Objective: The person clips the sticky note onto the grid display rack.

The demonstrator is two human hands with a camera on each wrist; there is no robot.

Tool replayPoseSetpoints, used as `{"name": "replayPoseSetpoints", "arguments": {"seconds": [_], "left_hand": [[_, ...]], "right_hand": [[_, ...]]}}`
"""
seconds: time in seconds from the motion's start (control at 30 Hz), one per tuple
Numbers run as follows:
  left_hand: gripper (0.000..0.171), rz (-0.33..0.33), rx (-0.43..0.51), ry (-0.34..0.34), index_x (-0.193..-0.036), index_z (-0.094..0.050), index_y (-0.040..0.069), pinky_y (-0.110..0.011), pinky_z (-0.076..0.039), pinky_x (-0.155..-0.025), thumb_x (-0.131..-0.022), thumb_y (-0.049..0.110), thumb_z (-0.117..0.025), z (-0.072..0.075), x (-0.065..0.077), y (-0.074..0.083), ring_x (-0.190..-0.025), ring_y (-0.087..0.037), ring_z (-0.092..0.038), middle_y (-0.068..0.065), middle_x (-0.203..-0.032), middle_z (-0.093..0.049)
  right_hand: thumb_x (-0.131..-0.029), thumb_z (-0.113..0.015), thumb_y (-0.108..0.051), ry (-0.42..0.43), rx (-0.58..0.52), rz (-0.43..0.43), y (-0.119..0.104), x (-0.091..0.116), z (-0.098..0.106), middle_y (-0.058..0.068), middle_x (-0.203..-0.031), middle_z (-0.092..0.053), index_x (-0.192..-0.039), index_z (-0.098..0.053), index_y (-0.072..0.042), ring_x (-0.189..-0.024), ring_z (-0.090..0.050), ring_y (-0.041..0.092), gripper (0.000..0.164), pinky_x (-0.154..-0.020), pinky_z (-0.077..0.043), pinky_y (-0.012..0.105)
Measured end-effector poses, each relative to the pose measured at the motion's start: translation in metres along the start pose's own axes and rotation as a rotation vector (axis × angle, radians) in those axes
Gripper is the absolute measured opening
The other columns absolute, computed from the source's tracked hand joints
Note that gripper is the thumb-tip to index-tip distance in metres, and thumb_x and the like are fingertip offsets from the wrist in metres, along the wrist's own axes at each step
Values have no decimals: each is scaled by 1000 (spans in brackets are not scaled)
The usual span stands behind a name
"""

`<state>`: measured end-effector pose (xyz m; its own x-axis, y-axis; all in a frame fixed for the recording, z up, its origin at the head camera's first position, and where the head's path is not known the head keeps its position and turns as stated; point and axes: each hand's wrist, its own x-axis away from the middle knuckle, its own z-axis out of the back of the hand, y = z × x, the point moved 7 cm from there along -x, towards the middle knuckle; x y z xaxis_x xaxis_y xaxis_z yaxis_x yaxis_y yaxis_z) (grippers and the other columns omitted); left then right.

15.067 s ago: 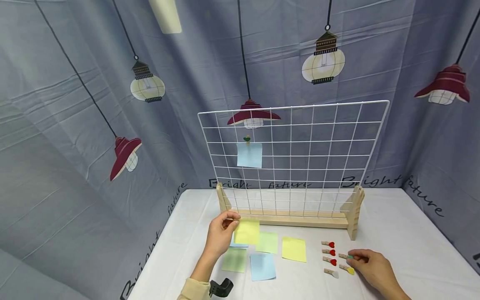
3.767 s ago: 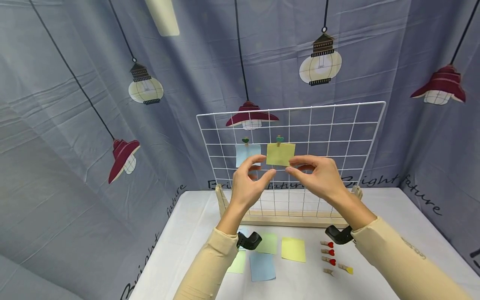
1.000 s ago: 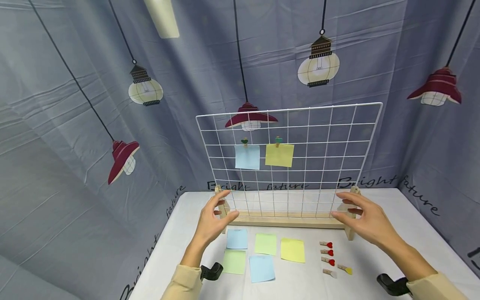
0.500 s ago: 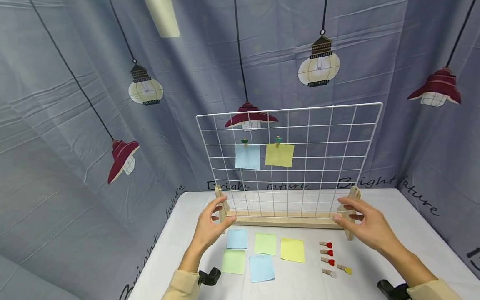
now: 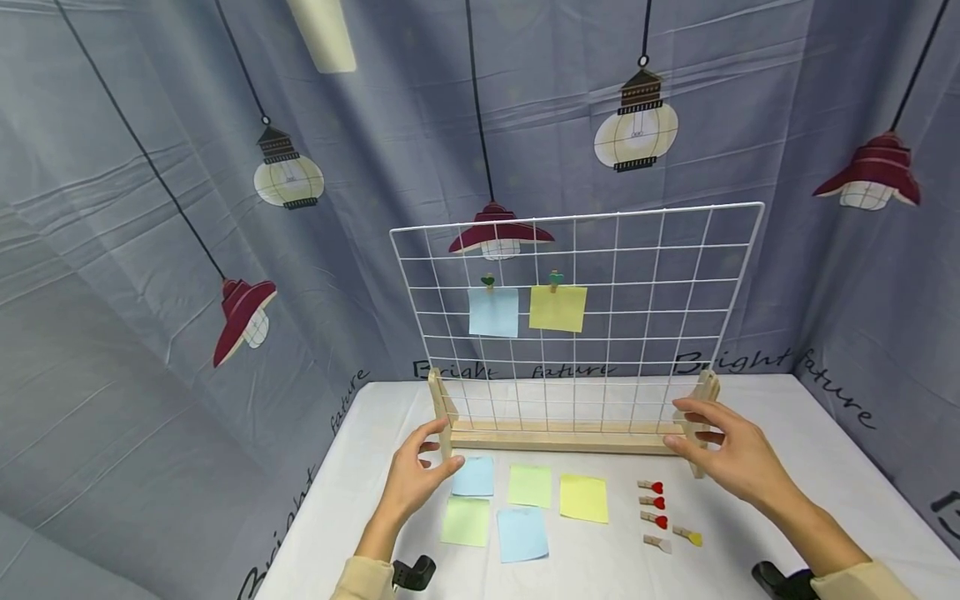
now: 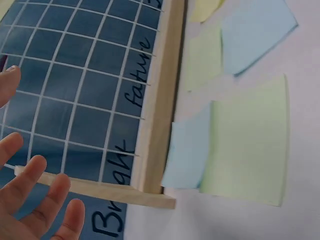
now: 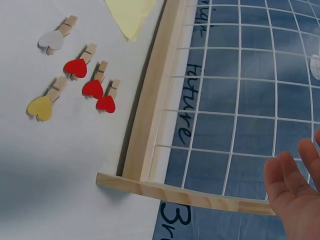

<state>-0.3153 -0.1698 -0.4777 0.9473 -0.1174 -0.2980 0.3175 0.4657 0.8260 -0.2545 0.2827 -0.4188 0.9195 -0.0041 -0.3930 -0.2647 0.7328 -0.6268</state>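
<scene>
A white wire grid (image 5: 633, 292) stands upright in a wooden base (image 5: 570, 439). Clipped to it are a blue sticky note (image 5: 493, 313), under a dark green heart clothespin (image 5: 488, 281), and a yellow sticky note (image 5: 557, 309), under a teal heart clothespin (image 5: 556, 278). My left hand (image 5: 411, 482) holds nothing, its fingers spread in front of the base's left end. Near the right end, my right hand (image 5: 731, 448) is likewise without a thing, thumb and fingers apart. In the right wrist view, its fingers (image 7: 286, 175) overlap the grid; whether they touch it I cannot tell.
On the white table lie blue notes (image 5: 522, 535), green notes (image 5: 465, 522) and a yellow note (image 5: 584, 498). At right are three red heart clothespins (image 5: 654, 520), a pale grey one (image 5: 657, 544) and a yellow one (image 5: 687, 536). A printed curtain (image 5: 337, 250) hangs behind.
The yellow note, earlier in my left hand, and the teal clothespin, earlier at my right fingers, are now on the grid. Both hands have come down and apart; the left has lowered slightly more.
</scene>
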Motion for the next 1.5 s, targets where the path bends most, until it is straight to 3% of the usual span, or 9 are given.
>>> {"name": "replayPoseSetpoints", "arguments": {"seconds": [0.07, 0.1, 0.3, 0.53, 0.57, 0.63, 0.83, 1.17, 1.5], "left_hand": [[68, 8, -9, 5, -143, -58, 13, -48, -51, -90, -83, 32, -86, -1, 3, -8, -119, -41, -63, -6, -143, -62], [68, 16, -9, 8, -143, -59, 14, -48, -51, -90, -83, 32, -86, -1, 4, -12, -119, -41, -63, -5, -143, -63], [67, 37, -10, -6, -141, -59, 13, -54, -53, -90, -83, 32, -86, -5, 11, -32, -116, -43, -64, -14, -138, -64], [66, 85, -21, -22, -139, -60, 10, -53, -55, -89, -82, 28, -87, -10, 19, -48, -112, -42, -66, -19, -131, -67], [66, 89, -20, -21, -139, -60, 10, -53, -55, -90, -81, 28, -87, -11, 21, -51, -112, -42, -66, -19, -130, -67], [65, 105, -26, -24, -138, -60, 10, -54, -55, -92, -81, 27, -87, -13, 24, -57, -111, -41, -66, -20, -130, -67], [65, 153, -49, -31, -137, -61, 11, -52, -56, -88, -80, 26, -89, -17, 33, -70, -103, -34, -67, -18, -127, -68], [62, 207, -41, -12, -133, -63, 12, -24, -49, -71, -78, 24, -89, -23, 37, -88, -82, -16, -61, -13, -118, -73], [52, 174, -99, 1, -124, -68, 9, -21, -42, -62, -76, 13, -88, -30, 37, -90, -69, -7, -51, -7, -100, -78]], "right_hand": [[-91, -80, -37, -2, 4, -4, -1, 1, -1, 20, -133, -63, -140, -60, -7, -110, -60, 15, 61, -81, -46, 5], [-91, -80, -37, -3, 5, -5, -1, 1, -1, 20, -133, -63, -140, -60, -7, -110, -60, 15, 61, -81, -46, 5], [-91, -80, -36, -1, -22, 3, 0, 1, -4, 19, -133, -64, -139, -60, -7, -106, -45, -17, 60, -82, -45, 4], [-91, -80, -36, -11, -25, -12, 0, 3, -6, 19, -134, -63, -140, -60, -7, -106, -53, -9, 61, -83, -47, 5], [-90, -81, -36, -11, -28, -12, 1, 3, -6, 19, -134, -63, -140, -60, -7, -105, -48, -15, 61, -83, -47, 6], [-90, -81, -36, -12, -30, -10, 0, 3, -6, 19, -135, -63, -140, -60, -7, -106, -50, -13, 61, -83, -48, 6], [-90, -82, -32, -12, -49, 9, 0, 5, -8, 18, -134, -64, -138, -61, -7, -106, -42, -22, 58, -83, -49, 7], [-91, -80, -33, -24, -58, -6, 3, 10, -10, 18, -137, -62, -139, -60, -6, -107, -41, -22, 59, -84, -50, 9], [-92, -80, -34, -33, -76, -29, 0, 11, -13, 18, -139, -62, -140, -60, -6, -107, -39, -24, 59, -85, -46, 5]]}}
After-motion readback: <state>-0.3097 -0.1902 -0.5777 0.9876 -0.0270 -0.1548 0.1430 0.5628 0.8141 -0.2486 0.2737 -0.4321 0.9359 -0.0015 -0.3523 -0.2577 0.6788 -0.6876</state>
